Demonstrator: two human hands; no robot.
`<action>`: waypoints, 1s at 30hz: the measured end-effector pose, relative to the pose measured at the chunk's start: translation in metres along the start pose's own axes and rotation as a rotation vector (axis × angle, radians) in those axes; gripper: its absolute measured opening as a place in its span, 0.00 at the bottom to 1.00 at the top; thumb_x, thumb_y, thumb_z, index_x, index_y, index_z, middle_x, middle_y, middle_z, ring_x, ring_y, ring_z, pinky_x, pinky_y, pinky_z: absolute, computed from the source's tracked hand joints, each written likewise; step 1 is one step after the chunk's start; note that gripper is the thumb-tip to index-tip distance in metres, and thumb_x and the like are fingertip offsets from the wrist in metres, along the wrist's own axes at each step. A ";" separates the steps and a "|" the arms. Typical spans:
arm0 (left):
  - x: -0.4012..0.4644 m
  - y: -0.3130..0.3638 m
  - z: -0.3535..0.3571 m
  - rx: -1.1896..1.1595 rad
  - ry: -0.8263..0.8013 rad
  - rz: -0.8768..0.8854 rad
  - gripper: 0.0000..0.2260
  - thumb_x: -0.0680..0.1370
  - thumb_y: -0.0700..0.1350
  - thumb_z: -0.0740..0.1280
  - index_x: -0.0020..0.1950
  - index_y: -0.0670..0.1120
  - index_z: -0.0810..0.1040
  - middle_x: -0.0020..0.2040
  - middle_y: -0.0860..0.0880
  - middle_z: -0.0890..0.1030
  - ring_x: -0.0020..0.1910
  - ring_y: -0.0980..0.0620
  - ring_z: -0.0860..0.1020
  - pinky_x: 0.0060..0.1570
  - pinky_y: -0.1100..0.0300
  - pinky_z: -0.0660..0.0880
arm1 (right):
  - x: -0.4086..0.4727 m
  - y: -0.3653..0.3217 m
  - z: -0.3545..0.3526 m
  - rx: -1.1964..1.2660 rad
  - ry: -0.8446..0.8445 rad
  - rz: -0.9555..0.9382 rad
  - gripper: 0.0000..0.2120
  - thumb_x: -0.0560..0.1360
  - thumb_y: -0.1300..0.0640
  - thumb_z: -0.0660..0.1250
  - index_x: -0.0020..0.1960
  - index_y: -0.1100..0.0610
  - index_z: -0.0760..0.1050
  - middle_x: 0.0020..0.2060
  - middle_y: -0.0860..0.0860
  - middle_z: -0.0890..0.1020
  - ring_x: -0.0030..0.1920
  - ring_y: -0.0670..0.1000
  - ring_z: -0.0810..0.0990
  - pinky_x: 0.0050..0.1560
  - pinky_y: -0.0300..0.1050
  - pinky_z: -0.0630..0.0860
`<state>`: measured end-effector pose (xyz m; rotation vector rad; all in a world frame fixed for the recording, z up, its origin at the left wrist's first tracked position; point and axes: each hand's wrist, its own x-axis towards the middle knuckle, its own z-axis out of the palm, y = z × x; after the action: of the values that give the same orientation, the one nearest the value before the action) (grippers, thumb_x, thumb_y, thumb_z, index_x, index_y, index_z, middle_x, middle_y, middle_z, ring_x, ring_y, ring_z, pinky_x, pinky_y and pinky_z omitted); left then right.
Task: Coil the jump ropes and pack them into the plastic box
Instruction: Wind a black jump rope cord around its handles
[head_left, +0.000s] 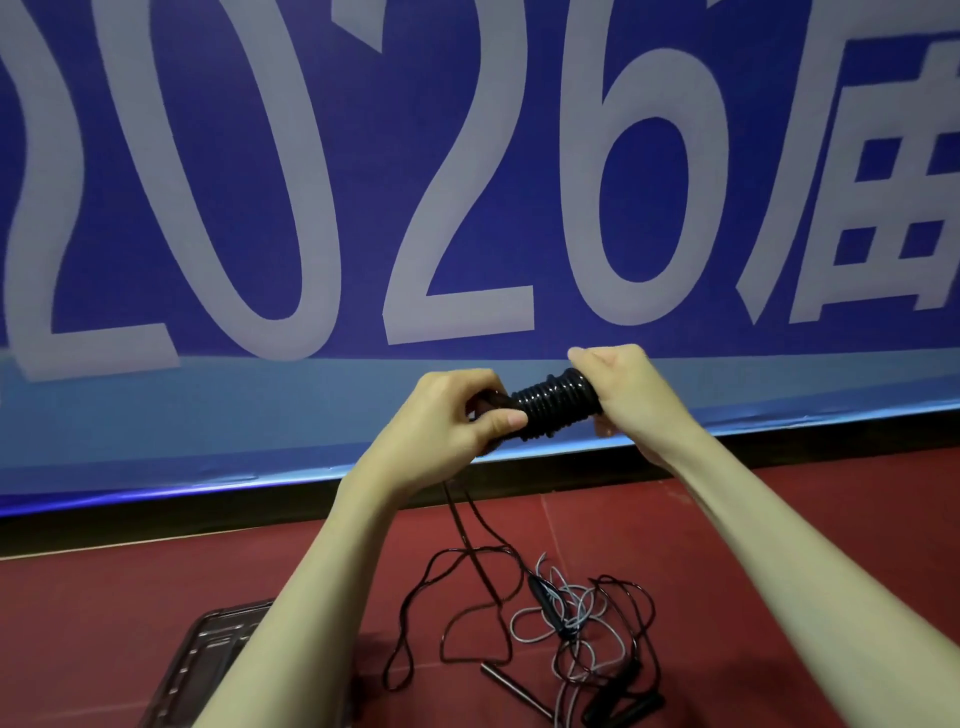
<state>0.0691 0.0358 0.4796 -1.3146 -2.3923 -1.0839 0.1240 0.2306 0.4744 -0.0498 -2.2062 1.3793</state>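
Observation:
A black jump rope is wound in tight turns round its handles, forming a coiled bundle (558, 408) held up in front of the banner. My left hand (457, 415) grips the left end of the bundle, thumb on the coils. My right hand (623, 387) grips its right end. A loose black strand (462, 519) hangs from my left hand to the floor. Below lies a tangle of black and grey jump ropes (566, 618) with dark handles (623, 709). The clear plastic box (208, 660) sits at lower left, partly hidden by my left forearm.
A large blue banner (467, 182) with white figures stands close ahead, its black base strip (208, 525) meeting the red floor (104, 623). A thin dark rod-like handle (511, 688) lies on the floor beside the tangle.

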 end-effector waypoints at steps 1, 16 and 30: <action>-0.001 -0.002 0.001 -0.032 -0.044 -0.025 0.08 0.76 0.47 0.70 0.41 0.44 0.78 0.33 0.48 0.81 0.33 0.48 0.77 0.36 0.53 0.72 | 0.000 0.000 0.001 -0.060 0.011 -0.065 0.20 0.81 0.56 0.59 0.32 0.58 0.60 0.26 0.51 0.61 0.25 0.48 0.59 0.25 0.39 0.59; 0.004 -0.010 0.024 -1.013 0.059 -0.301 0.17 0.73 0.53 0.64 0.36 0.39 0.79 0.39 0.38 0.70 0.24 0.54 0.63 0.26 0.62 0.54 | 0.003 -0.009 0.006 0.165 0.008 -0.209 0.22 0.83 0.58 0.57 0.30 0.56 0.62 0.24 0.49 0.64 0.25 0.50 0.64 0.25 0.41 0.63; 0.023 0.016 0.038 -1.644 0.032 -0.580 0.12 0.80 0.50 0.60 0.39 0.47 0.69 0.27 0.53 0.63 0.19 0.60 0.60 0.19 0.70 0.55 | 0.009 0.000 0.014 0.419 0.325 -0.046 0.20 0.82 0.59 0.56 0.31 0.57 0.63 0.25 0.52 0.68 0.30 0.54 0.69 0.25 0.39 0.66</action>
<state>0.0745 0.0821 0.4715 -0.6048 -1.4997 -3.4725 0.1097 0.2219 0.4739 -0.0657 -1.6175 1.6493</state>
